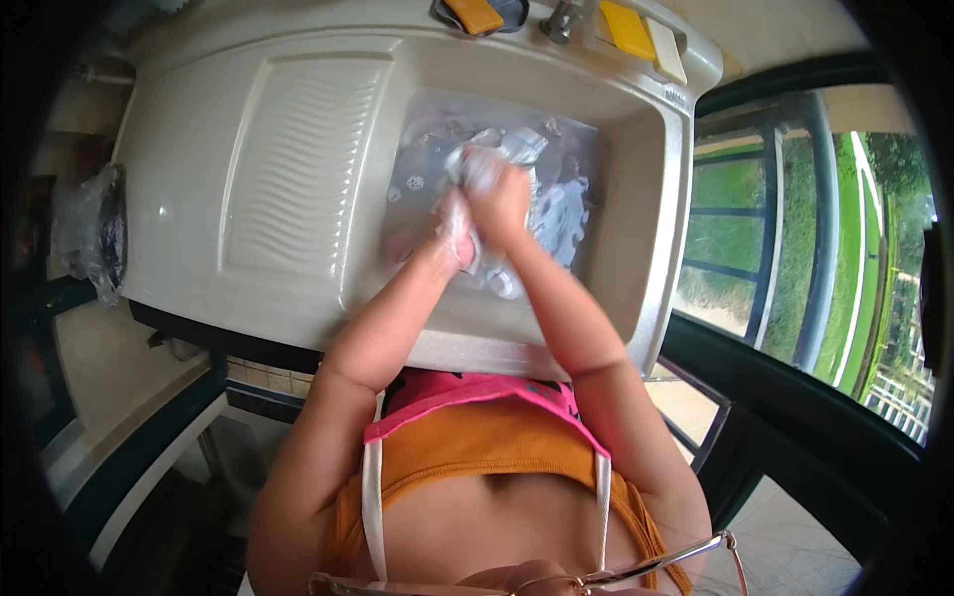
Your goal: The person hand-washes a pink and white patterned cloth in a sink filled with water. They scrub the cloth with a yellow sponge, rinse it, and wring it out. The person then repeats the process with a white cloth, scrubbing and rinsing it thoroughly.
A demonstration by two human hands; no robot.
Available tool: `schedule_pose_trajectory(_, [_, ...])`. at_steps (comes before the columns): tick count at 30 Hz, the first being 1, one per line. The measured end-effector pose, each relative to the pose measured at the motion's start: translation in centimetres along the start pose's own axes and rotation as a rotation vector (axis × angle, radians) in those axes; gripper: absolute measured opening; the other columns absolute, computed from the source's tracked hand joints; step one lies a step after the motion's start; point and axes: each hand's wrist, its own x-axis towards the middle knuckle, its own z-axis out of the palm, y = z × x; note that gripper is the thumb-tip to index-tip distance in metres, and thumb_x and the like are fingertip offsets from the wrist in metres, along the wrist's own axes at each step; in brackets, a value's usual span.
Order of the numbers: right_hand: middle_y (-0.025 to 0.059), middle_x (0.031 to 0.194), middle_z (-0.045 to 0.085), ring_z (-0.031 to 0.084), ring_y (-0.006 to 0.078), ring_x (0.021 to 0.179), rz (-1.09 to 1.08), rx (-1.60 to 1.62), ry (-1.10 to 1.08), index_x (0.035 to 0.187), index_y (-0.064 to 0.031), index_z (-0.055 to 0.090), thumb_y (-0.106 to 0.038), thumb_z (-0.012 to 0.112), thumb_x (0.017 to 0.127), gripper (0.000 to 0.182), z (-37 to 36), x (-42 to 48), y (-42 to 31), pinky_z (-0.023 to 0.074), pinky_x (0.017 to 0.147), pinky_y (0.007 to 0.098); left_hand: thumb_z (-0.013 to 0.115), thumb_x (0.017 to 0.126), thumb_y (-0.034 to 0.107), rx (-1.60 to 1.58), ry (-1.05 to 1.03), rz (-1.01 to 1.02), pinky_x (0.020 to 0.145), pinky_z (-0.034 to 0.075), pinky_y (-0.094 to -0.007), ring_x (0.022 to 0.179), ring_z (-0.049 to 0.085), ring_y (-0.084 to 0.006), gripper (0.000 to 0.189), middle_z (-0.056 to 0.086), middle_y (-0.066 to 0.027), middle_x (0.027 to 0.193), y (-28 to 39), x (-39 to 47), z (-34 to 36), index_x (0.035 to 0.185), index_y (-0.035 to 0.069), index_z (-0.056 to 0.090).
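Observation:
Both hands meet over the water-filled basin of a laundry sink (633, 171), gripping a wet, light-coloured cloth (477, 171) bunched between them. My left hand (455, 223) has part of the cloth wrapped over it, with a pink patch near the wrist. Slightly higher and to the right, my right hand (503, 197) is closed on the same bundle, blurred by motion. Around them, cloudy water covers more fabric, including a light blue piece (563, 216) on the right. White suds (415, 182) float at the left.
A ribbed washboard (298, 164) is moulded into the sink's left side. Along the back edge are an orange soap bar (475, 15) on a dark dish, a metal tap (560, 22), a yellow bar (627, 30) and a white bar (665, 52). A plastic bag (93, 231) hangs at the left.

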Motion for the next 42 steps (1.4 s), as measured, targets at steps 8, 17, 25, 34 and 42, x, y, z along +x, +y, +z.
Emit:
schedule_pose_trajectory(8, [0.0158, 0.075, 0.063, 0.061, 0.0259, 0.073, 0.186, 0.262, -0.164, 0.087, -0.0024, 0.062, -0.043, 0.067, 0.086, 0.041, -3.0, 0.9, -1.0, 0.0479, 0.073, 0.036, 0.051, 0.091, 0.054, 0.17, 0.158, 0.081, 0.092, 0.047, -0.04, 0.104, 0.059, -0.0212, 0.049, 0.061, -0.004, 0.116, 3.8, -1.9, 2.8, 0.115, 0.012, 0.059])
schedule_pose_trajectory(17, [0.0172, 0.087, 0.068, 0.065, 0.0346, 0.077, -0.226, 0.086, -0.421, 0.096, -0.0036, 0.068, -0.029, 0.069, 0.082, 0.029, -15.7, 5.3, 0.1, 0.0512, 0.071, 0.0393, 0.057, 0.096, 0.03, 1.305, -0.021, 0.431, 0.081, 0.042, -0.0247, 0.084, 0.05, -0.0071, 0.021, 0.055, 0.002, 0.09, 14.7, -8.5, 10.9, 0.095, 0.01, 0.051])
schedule_pose_trajectory(25, [-0.0002, 0.104, 0.059, 0.052, 0.0094, 0.097, -0.115, 0.89, -0.332, 0.111, -0.0012, 0.056, -0.029, 0.049, 0.1, 0.031, -18.3, 6.0, -4.5, 0.0413, 0.088, 0.0254, 0.061, 0.092, 0.028, 1.551, -0.205, 0.406, 0.084, 0.044, -0.0257, 0.091, 0.051, -0.0085, 0.028, 0.057, -0.0014, 0.1, 15.9, -12.5, 17.6, 0.108, 0.006, 0.053])
schedule_pose_trajectory(34, [0.0099, 0.108, 0.066, 0.062, 0.0217, 0.095, -0.429, 0.075, -0.628, 0.117, -0.0014, 0.059, -0.04, 0.08, 0.071, 0.064, -22.8, 5.3, -6.8, 0.0494, 0.082, 0.0351, 0.061, 0.09, 0.017, 1.458, -0.091, 0.347, 0.083, 0.048, -0.0277, 0.1, 0.058, -0.0144, 0.036, 0.063, -0.0058, 0.112, 17.7, -14.8, 19.4, 0.122, 0.001, 0.055])
schedule_pose_trajectory(42, [0.0083, 0.118, 0.062, 0.06, 0.0168, 0.106, -0.006, 1.036, -0.663, 0.123, -0.0016, 0.057, -0.018, 0.061, 0.09, 0.037, -21.3, 4.5, -6.3, 0.0482, 0.092, 0.0323, 0.052, 0.094, 0.01, 1.021, -0.182, 0.2, 0.098, 0.048, -0.0353, 0.114, 0.057, -0.0202, 0.039, 0.055, -0.0114, 0.128, 16.0, -14.0, 17.6, 0.132, 0.0, 0.047])
